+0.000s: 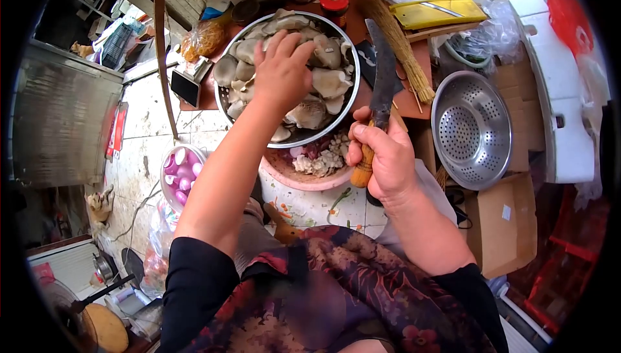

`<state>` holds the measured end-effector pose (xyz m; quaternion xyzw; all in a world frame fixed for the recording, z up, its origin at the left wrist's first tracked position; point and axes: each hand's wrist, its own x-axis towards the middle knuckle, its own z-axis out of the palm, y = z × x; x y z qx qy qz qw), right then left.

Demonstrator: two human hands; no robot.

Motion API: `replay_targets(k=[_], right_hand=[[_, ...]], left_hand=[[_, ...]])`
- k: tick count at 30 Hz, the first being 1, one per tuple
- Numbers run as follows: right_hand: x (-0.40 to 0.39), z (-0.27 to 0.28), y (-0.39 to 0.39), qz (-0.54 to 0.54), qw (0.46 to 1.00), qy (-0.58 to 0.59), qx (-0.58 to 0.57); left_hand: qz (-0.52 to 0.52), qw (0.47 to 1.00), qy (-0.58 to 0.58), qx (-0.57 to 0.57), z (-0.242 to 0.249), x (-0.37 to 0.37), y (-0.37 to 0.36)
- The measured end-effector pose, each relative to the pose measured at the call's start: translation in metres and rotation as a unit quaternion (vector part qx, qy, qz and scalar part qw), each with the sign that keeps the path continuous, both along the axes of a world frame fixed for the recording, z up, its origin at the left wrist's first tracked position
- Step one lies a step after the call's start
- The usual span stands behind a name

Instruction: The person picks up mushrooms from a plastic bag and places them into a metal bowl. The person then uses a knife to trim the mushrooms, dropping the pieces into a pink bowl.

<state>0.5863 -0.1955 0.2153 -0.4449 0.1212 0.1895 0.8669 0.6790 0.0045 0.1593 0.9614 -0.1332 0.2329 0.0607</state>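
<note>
A metal colander (354,88) heaped with grey-beige oyster mushrooms (330,83) stands in front of me. Over the heap lies my left hand (283,72), its fingers spread and touching the mushrooms, with nothing seen gripped in it. My right hand (387,152) is wrapped round the wooden handle of a knife (383,68). Its dark, curved blade points up and away, just right of the colander. Below the colander's near rim, a pinkish basin (304,181) holds pale mushroom pieces (321,162) and some purplish bits; the colander hides its far part.
An empty steel colander (471,130) leans at the right beside a cardboard box (508,224). Behind are a straw broom (407,55), a yellow slicer (440,12) and a red-lidded jar (334,5). A bucket of purple-and-white pieces (181,172) stands on the floor at left.
</note>
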Motion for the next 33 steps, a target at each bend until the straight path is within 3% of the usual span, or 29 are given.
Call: replay_targets(k=[4, 6, 7, 11, 15, 17, 21, 26, 29, 30, 33], right_hand=[[-0.004, -0.001, 0.003, 0.011, 1.000, -0.013, -0.021], [-0.005, -0.001, 0.006, 0.017, 1.000, -0.015, -0.020], [-0.006, -0.002, 0.006, 0.035, 0.999, -0.021, -0.036], [-0.006, -0.003, 0.010, 0.050, 0.997, -0.030, -0.059], [-0.004, -0.003, 0.011, 0.047, 0.996, -0.028, -0.069], [-0.004, -0.004, 0.013, 0.034, 0.997, -0.020, -0.059], [-0.003, -0.004, 0.019, 0.025, 0.998, -0.026, -0.057], [-0.017, -0.003, 0.042, 0.081, 0.991, -0.065, -0.080], [-0.024, -0.019, 0.058, 0.163, 0.969, -0.127, -0.139], [-0.028, -0.026, 0.065, 0.184, 0.957, -0.161, -0.157], [-0.051, -0.042, 0.087, 0.237, 0.924, -0.225, -0.200]], left_hand=[[0.102, 0.993, -0.032, -0.057, -0.012, -0.022, 0.027], [0.097, 0.978, 0.023, -0.184, -0.019, -0.020, 0.036], [0.137, 0.973, 0.071, -0.170, -0.021, -0.018, 0.033], [0.112, 0.977, 0.023, -0.178, -0.021, 0.005, 0.030], [0.140, 0.966, 0.045, -0.213, -0.014, 0.025, 0.028], [0.165, 0.963, 0.111, -0.182, -0.010, 0.029, 0.029], [0.100, 0.968, 0.112, -0.203, -0.012, 0.012, 0.041], [0.094, 0.957, 0.094, -0.257, 0.017, -0.078, 0.066], [0.142, 0.939, 0.159, -0.268, 0.026, -0.170, 0.102], [0.141, 0.945, 0.127, -0.266, 0.026, -0.211, 0.115], [0.280, 0.909, 0.137, -0.279, -0.005, -0.346, 0.154]])
